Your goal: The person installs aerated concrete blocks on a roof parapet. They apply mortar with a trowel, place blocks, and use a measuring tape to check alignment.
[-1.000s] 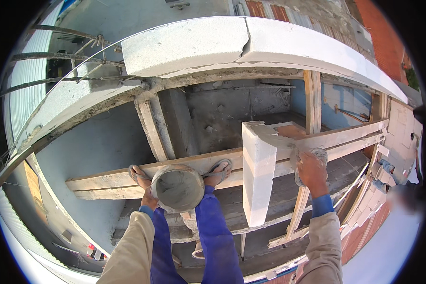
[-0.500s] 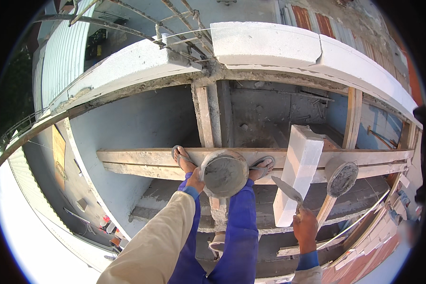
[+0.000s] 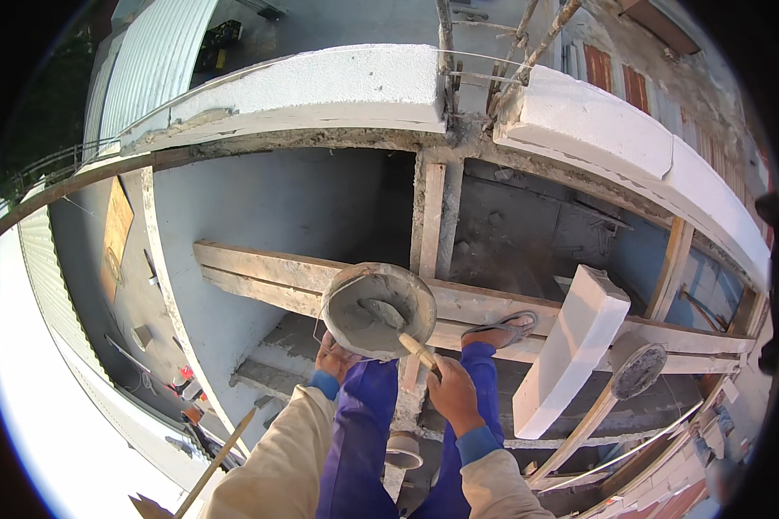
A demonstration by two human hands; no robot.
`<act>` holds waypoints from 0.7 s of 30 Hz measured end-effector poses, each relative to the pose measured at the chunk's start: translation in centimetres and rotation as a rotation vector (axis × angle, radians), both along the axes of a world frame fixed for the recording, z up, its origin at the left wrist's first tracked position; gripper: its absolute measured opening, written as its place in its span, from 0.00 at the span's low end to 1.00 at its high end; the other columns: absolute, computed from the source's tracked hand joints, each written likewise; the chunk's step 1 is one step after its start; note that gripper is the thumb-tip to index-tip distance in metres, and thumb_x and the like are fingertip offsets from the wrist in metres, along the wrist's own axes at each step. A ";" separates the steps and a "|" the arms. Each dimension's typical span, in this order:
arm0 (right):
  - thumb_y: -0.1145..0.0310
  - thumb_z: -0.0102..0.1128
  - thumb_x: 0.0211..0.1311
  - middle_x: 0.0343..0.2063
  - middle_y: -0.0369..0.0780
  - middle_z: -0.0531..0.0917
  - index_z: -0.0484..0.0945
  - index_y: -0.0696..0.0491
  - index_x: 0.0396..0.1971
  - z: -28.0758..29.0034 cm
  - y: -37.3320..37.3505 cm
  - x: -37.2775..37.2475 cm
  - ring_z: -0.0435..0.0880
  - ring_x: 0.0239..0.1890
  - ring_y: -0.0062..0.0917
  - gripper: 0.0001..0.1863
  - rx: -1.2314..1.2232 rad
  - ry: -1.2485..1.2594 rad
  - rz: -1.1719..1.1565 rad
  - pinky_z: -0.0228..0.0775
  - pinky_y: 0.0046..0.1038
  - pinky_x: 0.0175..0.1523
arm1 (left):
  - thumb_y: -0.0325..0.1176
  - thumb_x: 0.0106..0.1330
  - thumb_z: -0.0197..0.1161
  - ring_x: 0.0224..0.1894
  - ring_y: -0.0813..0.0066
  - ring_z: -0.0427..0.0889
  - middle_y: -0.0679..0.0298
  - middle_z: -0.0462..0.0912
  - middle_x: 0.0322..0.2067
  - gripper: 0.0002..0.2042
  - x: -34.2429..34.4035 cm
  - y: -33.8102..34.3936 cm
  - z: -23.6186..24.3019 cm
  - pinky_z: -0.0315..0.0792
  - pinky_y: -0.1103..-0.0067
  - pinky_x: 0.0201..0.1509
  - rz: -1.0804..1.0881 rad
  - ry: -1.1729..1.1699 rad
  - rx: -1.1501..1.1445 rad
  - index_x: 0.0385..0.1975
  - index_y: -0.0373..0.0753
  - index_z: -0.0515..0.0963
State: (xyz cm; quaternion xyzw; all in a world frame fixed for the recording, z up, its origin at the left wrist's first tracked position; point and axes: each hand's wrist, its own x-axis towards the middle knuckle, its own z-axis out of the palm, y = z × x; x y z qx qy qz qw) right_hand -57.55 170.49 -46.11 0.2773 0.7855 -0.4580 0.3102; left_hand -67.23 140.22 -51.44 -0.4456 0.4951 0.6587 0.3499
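My left hand [image 3: 335,357] is closed at the lower left side of a round bucket [image 3: 428,298], supporting it; part of its fingers is hidden. Grey wet mortar [image 3: 346,307] coats the inside of the bucket. Gripped in my right hand [image 3: 454,394] is a trowel [image 3: 418,350] by its wooden handle, its blade down in the mortar. The bucket sits in front of my legs, over wooden planks [image 3: 268,270]. To the right, a long white block [image 3: 571,355] lies across the planks, apart from both hands.
My sandalled foot [image 3: 502,330] stands on the planks, with deep openings below on both sides. Another mortar-crusted bucket [image 3: 639,368] is right of the block. A white block wall [image 3: 320,91] with a string curves along the far side, and scaffold poles [image 3: 537,43] rise behind it.
My right hand has brought the trowel from beside the white block leftward into the bucket. The bucket and my left hand have shifted left. The head view has turned.
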 end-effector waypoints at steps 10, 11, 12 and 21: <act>0.69 0.64 0.65 0.57 0.52 0.73 0.70 0.62 0.61 -4.7 17.7 9.9 0.74 0.59 0.47 0.27 0.665 -0.103 -0.313 0.70 0.44 0.62 | 0.17 0.63 0.44 0.65 0.48 0.75 0.55 0.71 0.67 0.34 4.4 -10.0 -8.8 0.70 0.50 0.70 0.669 0.007 -0.281 0.72 0.49 0.61; 0.67 0.66 0.64 0.59 0.53 0.72 0.68 0.62 0.62 -5.4 18.2 10.9 0.73 0.61 0.48 0.29 0.741 -0.090 -0.317 0.69 0.45 0.64 | 0.17 0.63 0.43 0.65 0.48 0.74 0.54 0.70 0.67 0.32 5.1 -10.8 -9.9 0.71 0.51 0.70 0.672 -0.029 -0.276 0.71 0.44 0.61; 0.66 0.68 0.63 0.60 0.53 0.71 0.67 0.63 0.63 -6.2 18.6 11.9 0.71 0.62 0.48 0.32 0.813 -0.089 -0.347 0.68 0.45 0.65 | 0.17 0.63 0.43 0.66 0.48 0.74 0.52 0.70 0.67 0.31 5.7 -11.7 -10.8 0.72 0.52 0.70 0.704 -0.103 -0.282 0.69 0.40 0.62; 0.48 0.83 0.43 0.71 0.61 0.56 0.46 0.66 0.73 -9.6 25.4 20.4 0.54 0.74 0.54 0.68 0.794 -0.295 -0.359 0.49 0.46 0.77 | 0.39 0.69 0.53 0.64 0.41 0.74 0.37 0.70 0.64 0.27 7.5 -13.1 -11.3 0.72 0.57 0.69 0.713 -0.521 -0.275 0.62 0.24 0.65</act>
